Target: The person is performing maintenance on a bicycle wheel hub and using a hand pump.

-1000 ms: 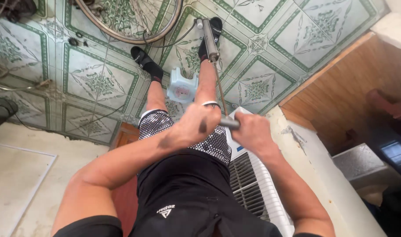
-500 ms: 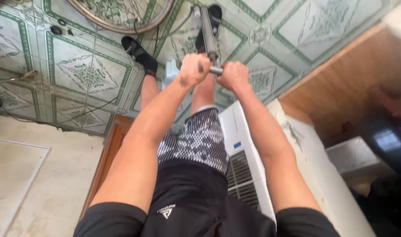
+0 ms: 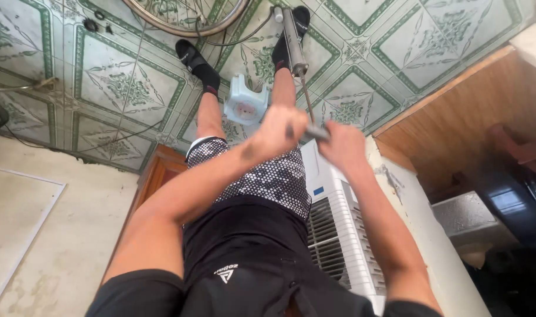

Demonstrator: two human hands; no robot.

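Note:
A floor pump stands on the green patterned tiles, its grey barrel (image 3: 292, 35) by my right foot and its thin rod (image 3: 308, 97) drawn out up to the handle. My left hand (image 3: 279, 130) is shut on the left end of the pump handle (image 3: 316, 132). My right hand (image 3: 342, 147) is shut on the handle's right end. Both arms reach out in front of me over my patterned shorts. A hose runs from the pump's base toward a bicycle wheel (image 3: 186, 17) at the top.
A small white plastic stool (image 3: 244, 100) sits between my feet. A white slatted fan unit (image 3: 338, 229) stands at my right, beside a pale ledge and a wooden panel (image 3: 455, 117). A wooden doorframe edge (image 3: 156, 170) and pale wall are at left.
The handle went down to the barrel half a second ago and is raised again now, with the rod drawn out. Both hands kept their hold.

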